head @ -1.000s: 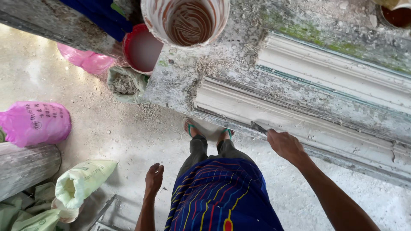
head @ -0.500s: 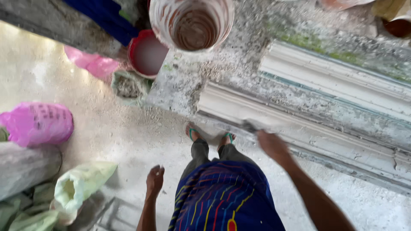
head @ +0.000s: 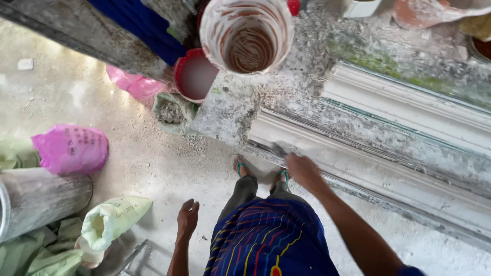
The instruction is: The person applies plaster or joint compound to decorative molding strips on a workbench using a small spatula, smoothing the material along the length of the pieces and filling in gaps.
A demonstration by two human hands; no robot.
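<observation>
My right hand (head: 305, 171) rests at the near-left end of a long white plaster moulding (head: 368, 162) lying on a dusty workbench (head: 225, 110). Its fingers are closed on a small flat tool (head: 279, 149), blurred, whose blade touches the moulding's front edge. My left hand (head: 187, 217) hangs by my side above the floor, fingers loosely apart and holding nothing. My feet in sandals (head: 240, 167) stand just in front of the bench.
A second white moulding (head: 409, 105) lies farther back on the bench. A plaster-smeared bucket (head: 248, 36) and a red basin (head: 194, 76) stand at the bench's left end. On the floor to the left are a pink bag (head: 71, 149), a green sack (head: 110, 221) and a grey cylinder (head: 41, 199).
My right hand has slid left along the near moulding toward its end, tool still in it. My left hand stays hanging by my side.
</observation>
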